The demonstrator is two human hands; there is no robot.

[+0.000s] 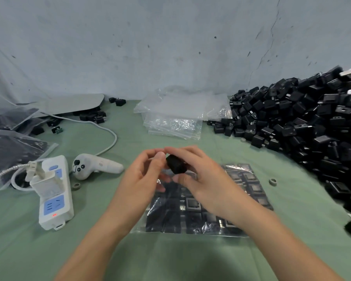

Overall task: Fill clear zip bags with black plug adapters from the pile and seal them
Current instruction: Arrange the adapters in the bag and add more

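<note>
A clear zip bag (193,218) lies flat on the green table in front of me, packed with rows of black plug adapters. Its far edge sits under my hands. My right hand (203,177) grips one black adapter (176,164) above that edge. My left hand (144,175) is right beside it, thumb and fingertips touching the adapter's left end. A big pile of black adapters (304,126) covers the right side of the table. A stack of empty clear bags (176,116) lies at the back centre.
A white power strip (55,195) with a charger plugged in sits at the left, next to a white handheld controller (95,165) and a white cable. Filled bags (10,151) lie at far left. A small ring (272,182) rests right of the bag.
</note>
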